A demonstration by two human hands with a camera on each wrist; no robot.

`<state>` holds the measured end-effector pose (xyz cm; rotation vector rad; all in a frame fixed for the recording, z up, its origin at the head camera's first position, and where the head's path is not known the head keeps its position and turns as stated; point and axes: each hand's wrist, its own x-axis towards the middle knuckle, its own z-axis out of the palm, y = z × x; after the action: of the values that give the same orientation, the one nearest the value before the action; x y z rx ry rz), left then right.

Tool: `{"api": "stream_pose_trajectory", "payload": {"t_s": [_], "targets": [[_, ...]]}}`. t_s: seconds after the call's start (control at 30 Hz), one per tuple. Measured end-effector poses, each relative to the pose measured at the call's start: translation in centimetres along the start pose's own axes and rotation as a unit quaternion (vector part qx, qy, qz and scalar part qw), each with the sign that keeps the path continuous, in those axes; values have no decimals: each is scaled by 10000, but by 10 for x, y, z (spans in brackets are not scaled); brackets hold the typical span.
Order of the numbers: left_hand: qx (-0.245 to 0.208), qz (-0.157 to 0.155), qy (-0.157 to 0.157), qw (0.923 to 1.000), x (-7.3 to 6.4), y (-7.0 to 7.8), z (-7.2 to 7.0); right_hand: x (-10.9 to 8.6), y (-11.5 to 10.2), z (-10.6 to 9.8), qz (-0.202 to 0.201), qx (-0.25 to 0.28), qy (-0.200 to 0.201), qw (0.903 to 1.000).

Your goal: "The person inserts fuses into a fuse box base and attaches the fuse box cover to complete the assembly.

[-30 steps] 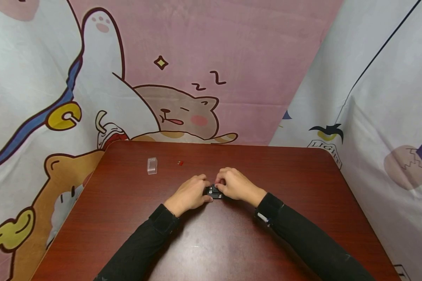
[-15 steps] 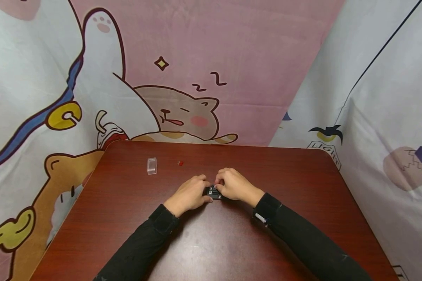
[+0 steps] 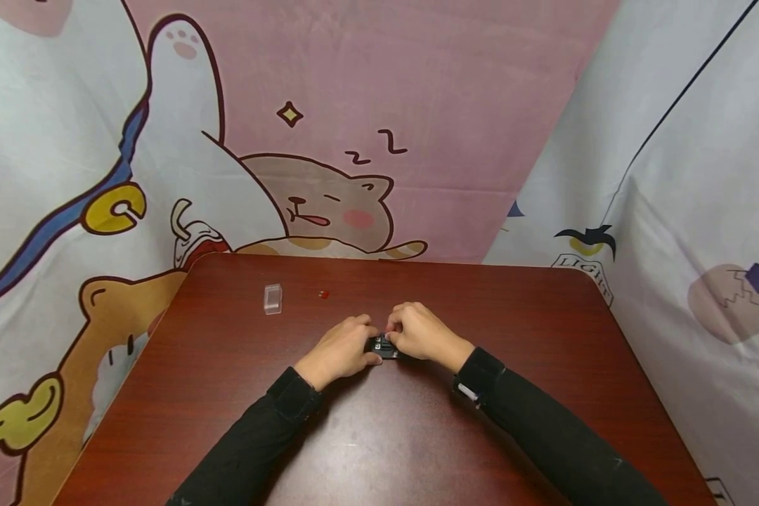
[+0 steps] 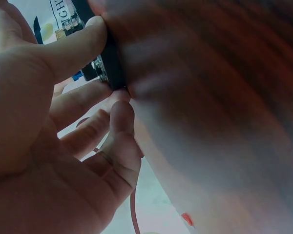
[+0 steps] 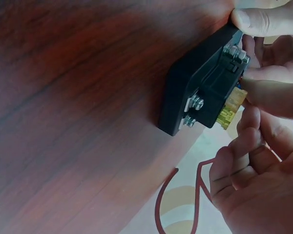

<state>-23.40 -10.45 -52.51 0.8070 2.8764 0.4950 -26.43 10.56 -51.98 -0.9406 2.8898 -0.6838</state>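
Note:
A black fuse block (image 5: 200, 73) with metal screw terminals lies on the table between both hands. The left hand (image 3: 341, 351) grips its left end, thumb (image 4: 83, 44) along the near side and fingers round the far side. The right hand (image 3: 426, 334) is over the block, thumb and forefinger pinching at its top. A bit of a blue blade fuse (image 5: 241, 81) shows at those fingertips, mostly hidden. Beside them a yellow blade fuse (image 5: 226, 116) and an amber blade fuse (image 5: 236, 97) stand up from the block.
Toward the back left of the brown table (image 3: 512, 309) are a clear plastic cover (image 3: 273, 299) and a small red blade fuse (image 3: 324, 294). A cloth with cartoon animals (image 3: 341, 204) hangs behind the table.
Both hands stay at the fuse block with almost no motion. The right forearm has shifted very slightly to the left.

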Motion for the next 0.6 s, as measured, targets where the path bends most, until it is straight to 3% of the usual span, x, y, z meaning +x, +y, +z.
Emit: {"api": "stream_pose_trajectory", "payload": {"t_s": [0.6], "targets": [[72, -90, -46, 9999, 1, 0, 1, -7, 2, -2, -290, -283, 43, 9992]]}}
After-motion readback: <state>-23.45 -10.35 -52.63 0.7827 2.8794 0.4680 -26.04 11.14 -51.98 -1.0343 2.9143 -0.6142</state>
